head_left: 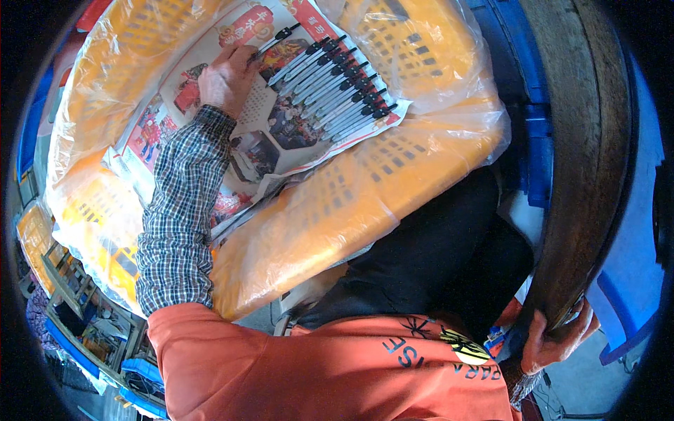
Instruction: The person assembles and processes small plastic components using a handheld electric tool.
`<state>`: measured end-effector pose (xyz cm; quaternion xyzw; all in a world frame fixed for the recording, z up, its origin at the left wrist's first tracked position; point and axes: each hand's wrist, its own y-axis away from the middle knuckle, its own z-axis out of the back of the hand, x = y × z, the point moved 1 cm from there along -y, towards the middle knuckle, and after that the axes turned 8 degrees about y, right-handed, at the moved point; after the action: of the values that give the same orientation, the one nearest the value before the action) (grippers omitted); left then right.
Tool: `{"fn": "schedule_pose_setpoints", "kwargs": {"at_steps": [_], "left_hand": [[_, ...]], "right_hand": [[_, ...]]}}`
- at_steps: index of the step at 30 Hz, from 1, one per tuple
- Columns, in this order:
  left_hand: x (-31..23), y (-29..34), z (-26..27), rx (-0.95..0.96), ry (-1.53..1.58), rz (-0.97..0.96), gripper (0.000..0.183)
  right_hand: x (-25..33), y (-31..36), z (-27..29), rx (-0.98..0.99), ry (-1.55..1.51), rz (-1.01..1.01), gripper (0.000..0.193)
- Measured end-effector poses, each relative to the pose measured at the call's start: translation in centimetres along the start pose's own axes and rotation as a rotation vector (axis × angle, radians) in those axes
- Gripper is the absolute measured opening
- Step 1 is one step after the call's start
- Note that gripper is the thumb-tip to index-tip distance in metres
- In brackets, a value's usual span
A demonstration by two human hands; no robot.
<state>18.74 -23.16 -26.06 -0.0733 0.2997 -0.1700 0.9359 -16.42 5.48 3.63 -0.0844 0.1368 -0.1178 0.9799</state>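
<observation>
My left hand reaches over the basket, its fingers closed round the lower end of a slim pen-like stick with a black end. Beside it, a slanting row of several similar pen-like sticks, pale-shafted with black ends, lies on a printed newspaper sheet. That sheet lines a yellow plastic basket wrapped in clear film. Far off at the lower right, my right hand is curled by the end of a worn wooden edge. What its fingers hold there I cannot make out.
Blue plastic crates stand between the basket and the wooden edge. My dark-trousered legs are below the basket. At the left are a wooden rack with clutter and another yellow basket.
</observation>
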Motion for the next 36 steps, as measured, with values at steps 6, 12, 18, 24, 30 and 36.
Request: {"fn": "schedule_pose_setpoints", "kwargs": {"at_steps": [6, 12, 18, 24, 30, 36], "left_hand": [[0.0, -0.5, -0.4, 0.078, -0.095, -0.007, 0.015], [-0.9, -0.3, -0.3, 0.138, -0.228, -0.035, 0.021], [-3.0, -0.9, -0.8, 0.087, 0.064, -0.045, 0.022], [-2.6, -1.4, -2.2, 0.193, 0.067, -0.022, 0.020], [-3.4, -1.3, -2.3, 0.148, 0.063, -0.032, 0.026], [-3.5, -1.6, -2.6, 0.128, 0.002, -0.076, 0.030]], "right_hand": [[0.1, 0.0, 0.2, -0.003, 0.018, 0.008, 0.063], [0.1, -0.2, 0.2, -0.011, -0.013, -0.015, 0.063], [0.3, -0.3, 0.2, -0.018, 0.017, 0.006, 0.063], [-0.1, 0.2, 0.3, 0.012, 0.013, -0.029, 0.063], [0.5, 0.0, 0.1, -0.026, -0.076, -0.064, 0.061], [0.3, 0.0, 0.5, 0.019, 0.002, -0.070, 0.060]]}}
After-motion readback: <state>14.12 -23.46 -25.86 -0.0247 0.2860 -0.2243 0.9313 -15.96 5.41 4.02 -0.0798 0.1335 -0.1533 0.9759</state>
